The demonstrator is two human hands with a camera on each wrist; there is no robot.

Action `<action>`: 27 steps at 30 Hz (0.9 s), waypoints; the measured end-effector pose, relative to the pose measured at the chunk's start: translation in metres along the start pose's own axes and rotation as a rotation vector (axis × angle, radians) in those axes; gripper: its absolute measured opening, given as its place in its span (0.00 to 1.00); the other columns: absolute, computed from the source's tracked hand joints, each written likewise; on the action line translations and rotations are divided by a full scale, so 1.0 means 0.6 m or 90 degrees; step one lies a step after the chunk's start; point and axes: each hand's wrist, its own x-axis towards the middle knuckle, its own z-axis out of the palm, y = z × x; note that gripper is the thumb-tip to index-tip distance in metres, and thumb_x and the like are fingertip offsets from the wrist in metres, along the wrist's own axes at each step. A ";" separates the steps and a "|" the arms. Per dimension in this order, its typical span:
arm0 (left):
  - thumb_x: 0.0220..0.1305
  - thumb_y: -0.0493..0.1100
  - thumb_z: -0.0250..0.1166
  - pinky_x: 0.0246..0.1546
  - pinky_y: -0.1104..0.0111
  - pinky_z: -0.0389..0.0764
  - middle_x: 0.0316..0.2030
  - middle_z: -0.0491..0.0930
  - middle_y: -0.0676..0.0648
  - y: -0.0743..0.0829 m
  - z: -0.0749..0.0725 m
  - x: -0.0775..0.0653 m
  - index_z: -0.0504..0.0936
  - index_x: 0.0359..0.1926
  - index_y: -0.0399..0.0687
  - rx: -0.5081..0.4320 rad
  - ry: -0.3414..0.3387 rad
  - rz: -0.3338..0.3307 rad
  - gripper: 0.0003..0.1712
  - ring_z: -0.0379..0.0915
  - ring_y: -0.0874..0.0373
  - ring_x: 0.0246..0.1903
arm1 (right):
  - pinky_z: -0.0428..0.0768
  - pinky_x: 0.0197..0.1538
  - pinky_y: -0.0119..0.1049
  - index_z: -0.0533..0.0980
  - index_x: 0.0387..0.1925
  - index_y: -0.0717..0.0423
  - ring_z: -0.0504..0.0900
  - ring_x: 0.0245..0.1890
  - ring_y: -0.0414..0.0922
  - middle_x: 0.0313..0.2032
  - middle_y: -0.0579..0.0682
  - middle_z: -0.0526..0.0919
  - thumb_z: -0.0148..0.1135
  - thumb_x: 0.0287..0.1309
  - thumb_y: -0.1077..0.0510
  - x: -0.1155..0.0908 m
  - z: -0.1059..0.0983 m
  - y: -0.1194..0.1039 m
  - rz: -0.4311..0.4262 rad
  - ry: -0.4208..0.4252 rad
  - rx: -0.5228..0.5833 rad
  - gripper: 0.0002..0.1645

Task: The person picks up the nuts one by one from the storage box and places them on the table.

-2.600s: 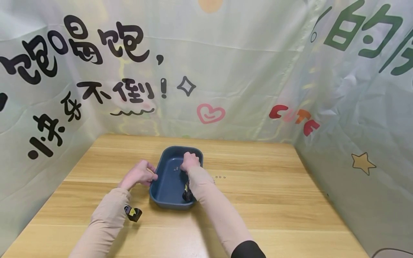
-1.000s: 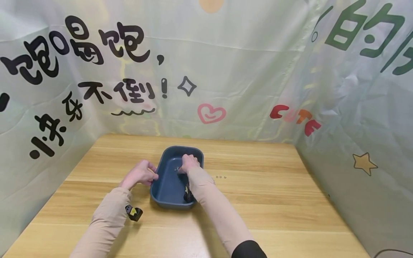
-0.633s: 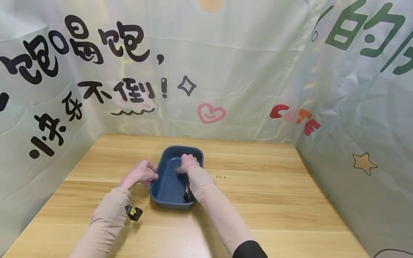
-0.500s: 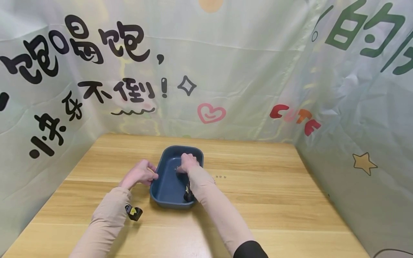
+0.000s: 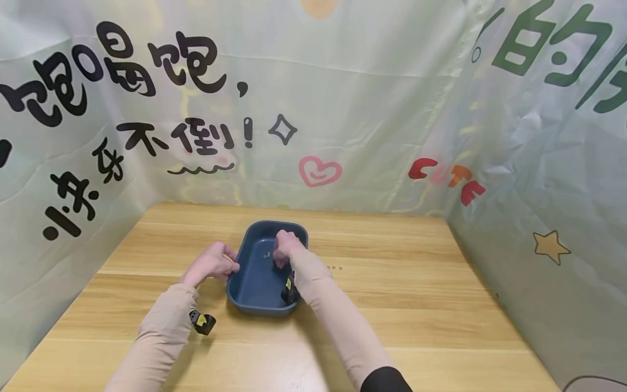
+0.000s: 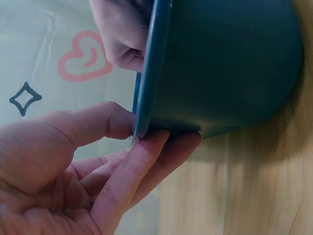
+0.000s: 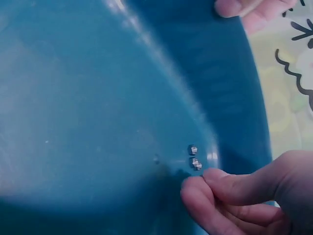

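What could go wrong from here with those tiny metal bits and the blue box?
The metal pieces in the box are tiny and close together, so the right hand might fumble them.
The left hand pinches the rim; a tug could perhaps shift everything.
In the head view, the right sleeve appears beside loose pieces on the table and might brush them.

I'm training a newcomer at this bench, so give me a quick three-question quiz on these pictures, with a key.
1. True or false: the left hand pinches the rim of the blue tray.
2. Multiple choice: where on the wooden table do small metal pieces lie outside the tray?
A) Left of the tray
B) Right of the tray
C) Between the tray and the person
3. Open: does anything show between the fingers of the right hand?

Key: 1. True. 2. B. 3. Nothing shows; a hidden piece can't be ruled out.
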 end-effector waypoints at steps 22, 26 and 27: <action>0.54 0.31 0.65 0.29 0.66 0.90 0.29 0.82 0.38 0.006 -0.002 -0.003 0.76 0.46 0.24 0.002 -0.001 0.001 0.19 0.80 0.59 0.24 | 0.90 0.33 0.37 0.81 0.39 0.76 0.87 0.25 0.49 0.32 0.69 0.87 0.59 0.62 0.73 -0.022 -0.033 0.009 -0.139 -0.020 0.219 0.07; 0.54 0.31 0.65 0.29 0.66 0.90 0.29 0.83 0.38 0.006 -0.001 -0.003 0.76 0.46 0.24 0.001 -0.002 0.001 0.18 0.80 0.59 0.25 | 0.91 0.35 0.38 0.81 0.37 0.73 0.87 0.25 0.48 0.32 0.68 0.87 0.61 0.63 0.72 -0.024 -0.037 0.013 -0.151 -0.019 0.222 0.05; 0.54 0.31 0.65 0.29 0.65 0.90 0.29 0.83 0.39 0.005 -0.001 -0.002 0.76 0.46 0.24 -0.002 -0.001 -0.002 0.18 0.80 0.59 0.25 | 0.91 0.36 0.39 0.81 0.37 0.73 0.87 0.24 0.48 0.32 0.68 0.87 0.61 0.63 0.71 -0.025 -0.037 0.014 -0.155 -0.018 0.223 0.05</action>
